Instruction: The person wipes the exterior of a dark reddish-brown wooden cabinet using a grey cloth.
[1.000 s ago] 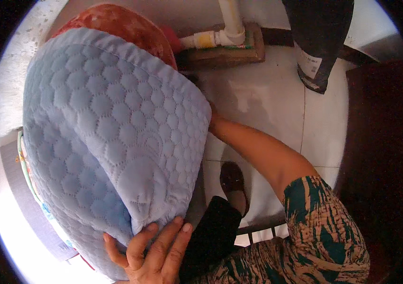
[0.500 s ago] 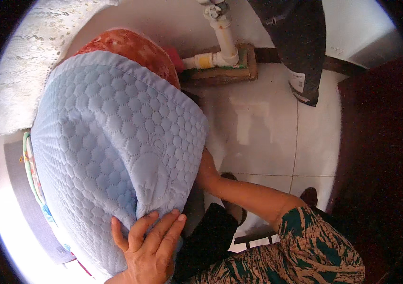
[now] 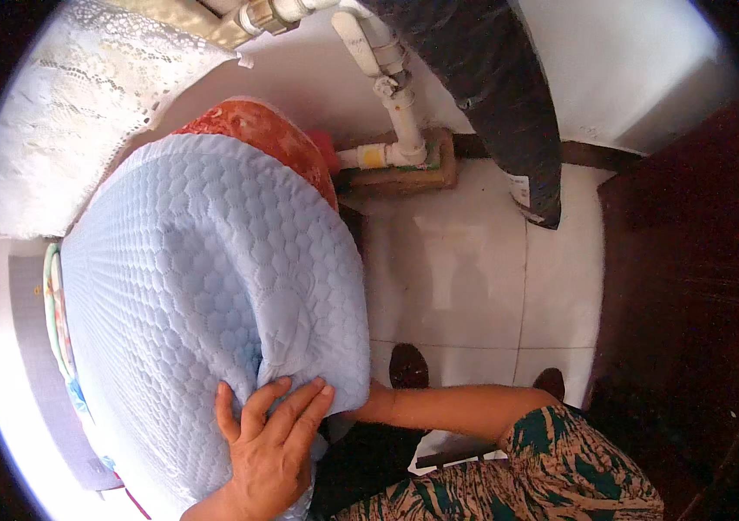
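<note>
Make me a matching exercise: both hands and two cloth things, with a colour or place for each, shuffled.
1. left hand
2. right hand
3. quilted cover
4. lace cloth

A. pale blue
B. partly hidden at the quilted cover's edge
C. white, at the picture's upper left
D. fingers on top of the quilted cover

Pairs: 1-D, 2-B, 3-A, 4-C

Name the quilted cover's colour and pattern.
Quilted cover: pale blue, honeycomb-like stitching; best seen in the head view.
</note>
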`<state>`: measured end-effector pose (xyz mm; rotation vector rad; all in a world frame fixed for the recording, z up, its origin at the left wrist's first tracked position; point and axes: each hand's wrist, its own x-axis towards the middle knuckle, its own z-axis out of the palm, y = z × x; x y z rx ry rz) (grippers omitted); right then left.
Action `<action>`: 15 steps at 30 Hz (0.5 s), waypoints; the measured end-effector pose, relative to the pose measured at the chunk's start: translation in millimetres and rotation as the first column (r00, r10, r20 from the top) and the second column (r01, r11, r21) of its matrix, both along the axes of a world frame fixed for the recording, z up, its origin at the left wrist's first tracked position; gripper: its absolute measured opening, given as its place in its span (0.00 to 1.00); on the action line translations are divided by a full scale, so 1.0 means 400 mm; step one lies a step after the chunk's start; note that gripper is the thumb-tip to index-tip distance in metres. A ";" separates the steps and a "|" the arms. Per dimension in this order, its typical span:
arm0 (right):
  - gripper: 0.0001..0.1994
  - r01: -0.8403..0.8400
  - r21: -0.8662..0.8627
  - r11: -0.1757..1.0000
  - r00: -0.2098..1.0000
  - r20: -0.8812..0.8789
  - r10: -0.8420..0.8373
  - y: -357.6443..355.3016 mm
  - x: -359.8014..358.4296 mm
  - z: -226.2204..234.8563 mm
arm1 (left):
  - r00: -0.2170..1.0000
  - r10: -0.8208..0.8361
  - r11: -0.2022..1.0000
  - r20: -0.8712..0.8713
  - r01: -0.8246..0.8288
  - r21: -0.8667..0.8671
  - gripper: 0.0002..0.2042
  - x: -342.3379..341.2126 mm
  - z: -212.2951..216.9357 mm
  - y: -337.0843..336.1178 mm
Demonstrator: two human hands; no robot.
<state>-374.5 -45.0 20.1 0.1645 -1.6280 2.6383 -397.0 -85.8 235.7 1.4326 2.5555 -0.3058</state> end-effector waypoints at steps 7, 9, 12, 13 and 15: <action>0.23 -0.097 0.336 0.937 0.979 -0.136 0.151 -0.042 0.099 -0.046 | 0.999 -0.006 1.000 0.031 0.005 0.018 0.24 -0.016 -0.003 -0.010; 0.23 -0.044 0.226 0.973 0.996 -0.061 0.060 -0.064 0.090 -0.058 | 1.000 -0.008 1.000 0.028 0.007 0.025 0.25 -0.015 -0.006 -0.010; 0.23 0.094 0.055 0.994 0.994 0.058 -0.098 -0.066 0.009 -0.071 | 1.000 -0.011 0.999 0.015 0.011 0.036 0.25 -0.013 -0.010 -0.011; 0.24 0.144 0.010 0.990 0.984 0.101 -0.144 -0.040 -0.039 -0.062 | 1.000 -0.012 0.999 0.011 0.011 0.030 0.25 -0.012 -0.012 -0.015; 0.24 0.231 -0.041 0.972 0.961 0.165 -0.221 0.029 -0.113 -0.054 | 0.999 -0.036 0.999 0.006 0.035 0.022 0.26 -0.013 -0.013 -0.010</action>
